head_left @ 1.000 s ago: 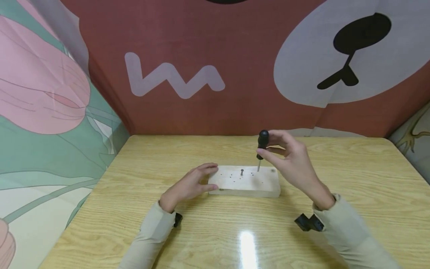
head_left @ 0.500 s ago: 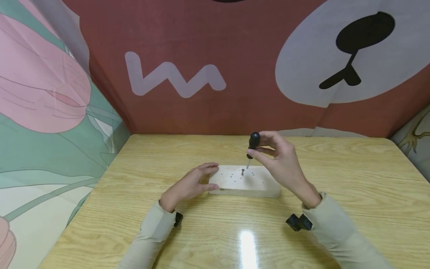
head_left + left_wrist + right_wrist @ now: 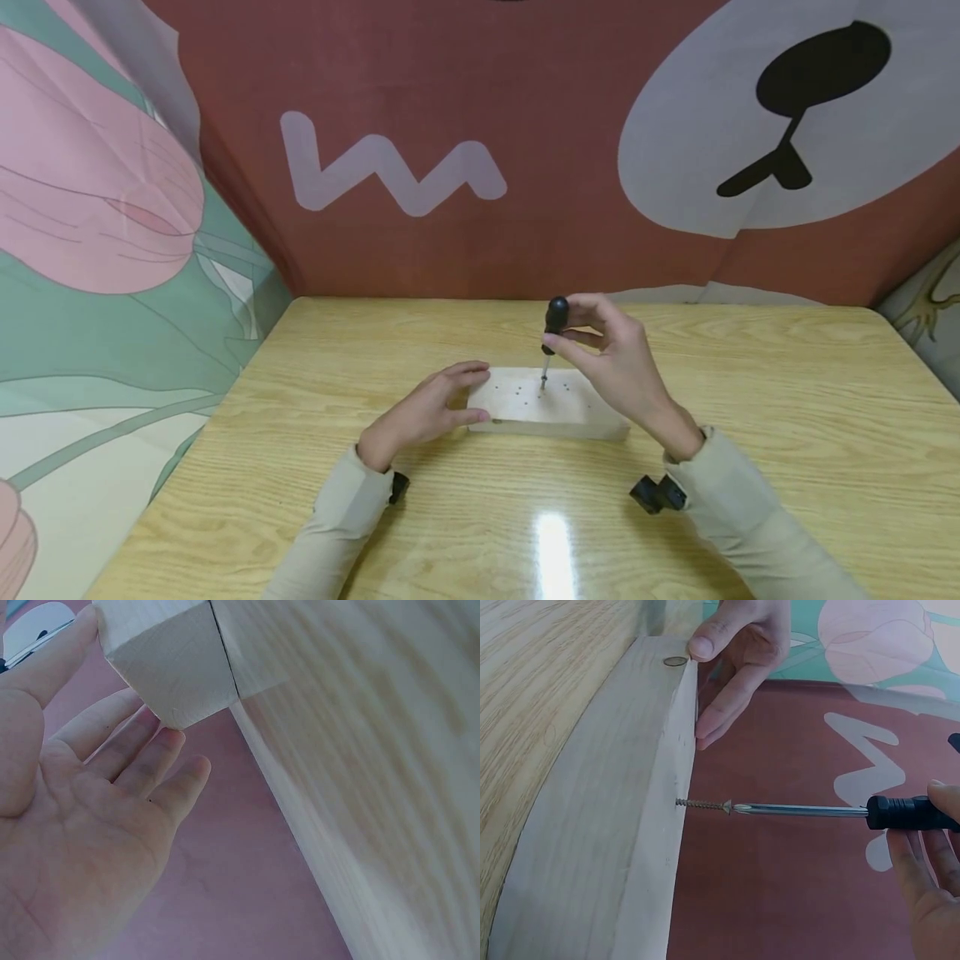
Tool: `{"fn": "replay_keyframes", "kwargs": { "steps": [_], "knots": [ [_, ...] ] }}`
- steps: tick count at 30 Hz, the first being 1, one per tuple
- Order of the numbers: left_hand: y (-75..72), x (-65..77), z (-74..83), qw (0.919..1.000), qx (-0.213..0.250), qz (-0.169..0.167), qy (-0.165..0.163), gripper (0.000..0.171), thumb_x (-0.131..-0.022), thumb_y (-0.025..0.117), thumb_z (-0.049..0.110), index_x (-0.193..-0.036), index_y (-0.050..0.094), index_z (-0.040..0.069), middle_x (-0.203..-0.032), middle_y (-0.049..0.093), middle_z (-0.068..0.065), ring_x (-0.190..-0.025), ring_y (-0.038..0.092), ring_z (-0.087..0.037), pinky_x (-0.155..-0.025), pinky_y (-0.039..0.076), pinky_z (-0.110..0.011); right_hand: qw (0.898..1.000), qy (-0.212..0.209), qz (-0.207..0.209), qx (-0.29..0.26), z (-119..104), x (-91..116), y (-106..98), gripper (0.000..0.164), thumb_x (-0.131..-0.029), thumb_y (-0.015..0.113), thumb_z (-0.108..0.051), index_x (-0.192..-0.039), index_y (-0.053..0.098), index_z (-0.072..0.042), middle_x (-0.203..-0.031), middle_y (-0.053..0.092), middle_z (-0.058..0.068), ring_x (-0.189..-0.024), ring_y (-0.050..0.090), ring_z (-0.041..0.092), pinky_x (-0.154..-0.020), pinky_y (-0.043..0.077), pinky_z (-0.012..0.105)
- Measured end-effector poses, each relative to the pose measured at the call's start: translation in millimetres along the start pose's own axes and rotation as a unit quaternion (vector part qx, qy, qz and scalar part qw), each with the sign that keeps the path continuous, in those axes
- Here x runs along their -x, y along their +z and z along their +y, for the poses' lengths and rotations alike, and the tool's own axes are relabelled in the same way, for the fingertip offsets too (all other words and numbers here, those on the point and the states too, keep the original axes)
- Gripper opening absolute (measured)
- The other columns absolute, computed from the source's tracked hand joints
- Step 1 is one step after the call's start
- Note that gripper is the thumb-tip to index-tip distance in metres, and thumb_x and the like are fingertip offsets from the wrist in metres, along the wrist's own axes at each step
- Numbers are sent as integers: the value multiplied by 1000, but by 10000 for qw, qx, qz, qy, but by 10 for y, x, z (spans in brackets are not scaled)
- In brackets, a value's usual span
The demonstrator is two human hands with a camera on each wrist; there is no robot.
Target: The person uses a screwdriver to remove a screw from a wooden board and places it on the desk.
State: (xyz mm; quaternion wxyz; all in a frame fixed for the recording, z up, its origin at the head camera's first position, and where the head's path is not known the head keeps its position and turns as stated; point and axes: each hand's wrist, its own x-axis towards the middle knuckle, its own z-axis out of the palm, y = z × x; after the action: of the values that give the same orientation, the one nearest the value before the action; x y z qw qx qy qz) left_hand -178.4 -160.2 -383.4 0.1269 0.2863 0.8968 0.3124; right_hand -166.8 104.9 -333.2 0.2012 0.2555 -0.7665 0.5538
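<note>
A pale wooden block [image 3: 562, 408] with several small holes lies on the table. My left hand [image 3: 427, 408] holds its left end, thumb at the near edge and fingers at the far one; in the left wrist view the fingers [image 3: 161, 754] reach the block's end. A screw [image 3: 705, 804] stands in the block, much of its thread exposed. My right hand [image 3: 618, 358] grips the black handle of a screwdriver [image 3: 557, 317] between thumb and fingers. In the right wrist view the screwdriver's tip meets the screw head, shaft and screw nearly in line.
The wood-grain table [image 3: 465, 517] reaches back to a red printed backdrop [image 3: 450, 258]. A floral cloth [image 3: 97, 333] hangs on the left. Dark wrist cameras sit at both sleeves, the right one [image 3: 658, 494] near the tabletop.
My right hand has carried the screwdriver leftward from the block's right part to the upright screw, and its tip now sits at the screw head. My left hand stays on the block.
</note>
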Motion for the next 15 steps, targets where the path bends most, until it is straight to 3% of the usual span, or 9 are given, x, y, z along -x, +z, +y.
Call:
{"fn": "replay_keyframes", "kwargs": {
  "steps": [15],
  "knots": [
    [-2, -3, -9, 10000, -75, 8, 58, 63, -95, 67, 28, -148, 45, 2, -158, 38, -12, -148, 33, -30, -118, 35, -48, 9999, 9, -50, 141, -9, 10, -5, 34, -83, 76, 4, -114, 62, 1, -98, 69, 12, -90, 64, 0, -81, 58, 16]
  ]
}}
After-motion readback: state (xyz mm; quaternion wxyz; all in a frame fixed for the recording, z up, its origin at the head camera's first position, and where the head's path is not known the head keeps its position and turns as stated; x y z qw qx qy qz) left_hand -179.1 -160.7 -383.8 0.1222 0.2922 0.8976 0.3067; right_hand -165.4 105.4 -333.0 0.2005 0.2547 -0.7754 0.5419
